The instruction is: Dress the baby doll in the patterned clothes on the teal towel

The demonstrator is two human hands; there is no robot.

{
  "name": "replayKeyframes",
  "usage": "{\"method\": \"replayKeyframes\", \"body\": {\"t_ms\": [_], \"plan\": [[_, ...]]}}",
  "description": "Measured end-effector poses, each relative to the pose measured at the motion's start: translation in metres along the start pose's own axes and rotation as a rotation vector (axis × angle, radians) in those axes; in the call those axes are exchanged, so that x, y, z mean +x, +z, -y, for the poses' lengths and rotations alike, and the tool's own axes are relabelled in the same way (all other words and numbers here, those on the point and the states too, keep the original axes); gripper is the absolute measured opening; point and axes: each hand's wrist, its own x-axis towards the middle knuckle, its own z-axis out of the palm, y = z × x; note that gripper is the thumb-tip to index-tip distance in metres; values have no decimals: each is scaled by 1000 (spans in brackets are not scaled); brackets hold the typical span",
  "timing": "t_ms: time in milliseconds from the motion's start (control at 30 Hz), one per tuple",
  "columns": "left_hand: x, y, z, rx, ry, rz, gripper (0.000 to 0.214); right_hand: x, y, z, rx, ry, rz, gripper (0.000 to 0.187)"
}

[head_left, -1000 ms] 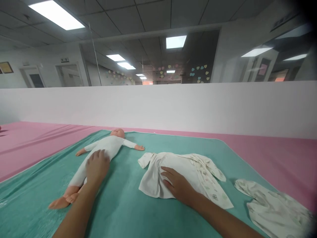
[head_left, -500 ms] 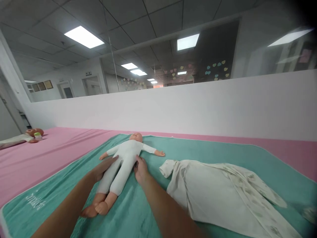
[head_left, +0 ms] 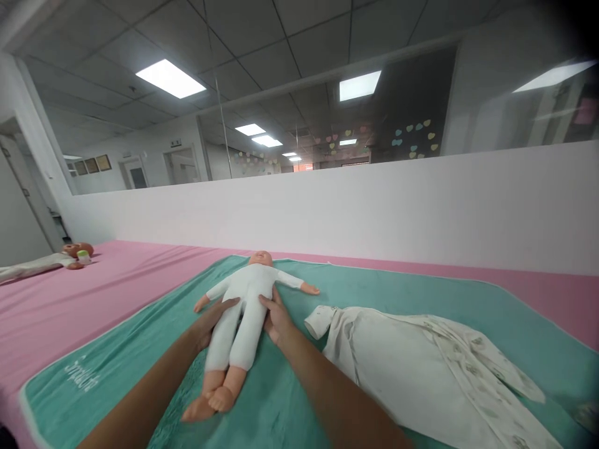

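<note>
A baby doll (head_left: 248, 284) with a white cloth body lies on its back on a teal towel (head_left: 412, 287), head away from me and feet toward me. My left hand (head_left: 214, 319) holds the doll's hip and upper thigh on the left, its thumb across the front. On the other side, my right hand (head_left: 277, 317) grips the hip, thumb on top and fingers along the flank. The doll's arms are spread out and its bare feet rest close together. To the right, a white baby garment (head_left: 412, 355) with a leaf print lies spread out, apart from my hands.
Pink sheeting (head_left: 140, 262) covers the surface under the towel. At the far left lies another doll (head_left: 78, 251) beside a small green-capped container (head_left: 83, 256). A low white wall (head_left: 327, 212) with glass above it runs along the back.
The doll's hips and legs have swung to the right, and its legs lie straighter toward me. Both hands have moved with it, their thumbs further over its front. The camera view has shifted slightly.
</note>
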Motion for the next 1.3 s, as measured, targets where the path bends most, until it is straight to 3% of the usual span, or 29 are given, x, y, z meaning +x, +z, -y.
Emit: {"method": "replayKeyframes", "body": {"t_ms": [133, 267, 467, 600, 700, 800, 933, 1100, 1167, 1233, 1300], "plan": [[-28, 36, -21, -41, 191, -27, 64, -42, 5, 49, -41, -76, 68, 70], [-57, 105, -38, -6, 322, -5, 59, -109, -7, 114, -112, -54, 70, 72], [-95, 223, -67, -262, 248, 253, 60, -220, -52, 201, -368, -88, -100, 67], [-103, 284, -79, -303, 175, 412, 64, -267, -90, 228, -383, -109, -233, 71], [-105, 314, -80, -328, 138, 491, 66, -287, -115, 233, -339, -130, -290, 71], [-106, 330, -73, -360, 108, 534, 66, -299, -133, 232, -328, -117, -324, 70], [-109, 338, -62, -363, 67, 505, 63, -306, -145, 228, -378, -43, -358, 66], [-87, 323, -62, -155, 0, 276, 51, -312, -164, 238, -556, 38, -435, 59], [-67, 309, -61, 70, 126, 130, 45, -310, -172, 248, -739, 6, -586, 56], [-44, 293, -57, 317, 411, -20, 37, -301, -174, 257, -1008, -122, -737, 52], [-23, 277, -50, 498, 688, -131, 29, -282, -168, 264, -1262, -288, -738, 44]]}}
